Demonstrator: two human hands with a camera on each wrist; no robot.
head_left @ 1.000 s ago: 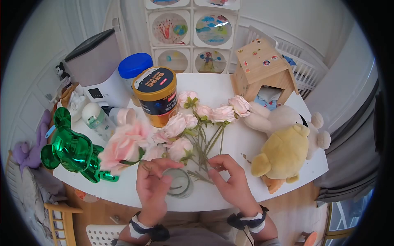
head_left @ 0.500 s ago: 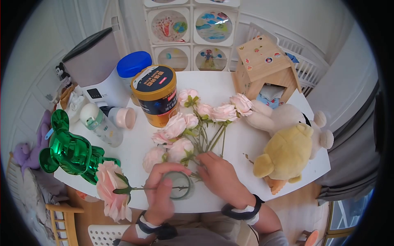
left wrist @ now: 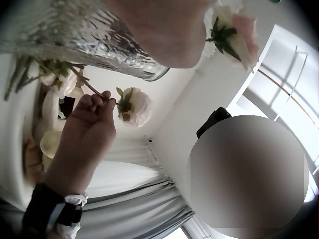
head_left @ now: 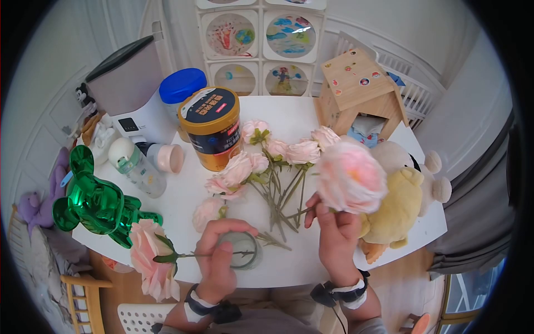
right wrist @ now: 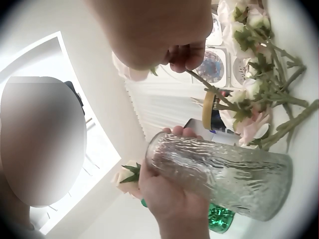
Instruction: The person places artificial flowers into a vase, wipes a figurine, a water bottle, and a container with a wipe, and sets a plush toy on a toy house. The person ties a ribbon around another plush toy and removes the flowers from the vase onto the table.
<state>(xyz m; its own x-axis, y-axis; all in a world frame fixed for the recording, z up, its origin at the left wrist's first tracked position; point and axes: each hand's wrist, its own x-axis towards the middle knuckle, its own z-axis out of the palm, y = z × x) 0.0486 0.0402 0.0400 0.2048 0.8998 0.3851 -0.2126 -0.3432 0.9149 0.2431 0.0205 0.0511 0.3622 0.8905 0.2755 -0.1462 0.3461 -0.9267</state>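
Observation:
My left hand (head_left: pixel 216 267) grips a ribbed clear glass vase (right wrist: pixel 239 174) near its rim, fingers and thumb curled round the glass. One pink rose (head_left: pixel 151 260) leans far out to the left. Its stem passes by the left thumb and over the vase mouth. To the right, my right hand (head_left: pixel 336 239) pinches the stem of another pink rose (head_left: pixel 353 177) just below the bloom, held above the table. Its bare stem end points left, toward several more pink roses (head_left: pixel 236 170) lying on the table beyond the vase.
Behind the roses stands a gold-lidded tub (head_left: pixel 210 131), with a blue-lidded jar (head_left: pixel 182 89) beside it. A shiny green bear figure (head_left: pixel 97 209) and a baby bottle (head_left: pixel 139 170) are at left. Plush toys (head_left: pixel 392 209) and a wooden house (head_left: pixel 359 89) occupy the right side.
The left-hand rose has swung down to the left, its stem across the vase mouth. My right hand reached into the lying roses and has drawn one out, up and to the right.

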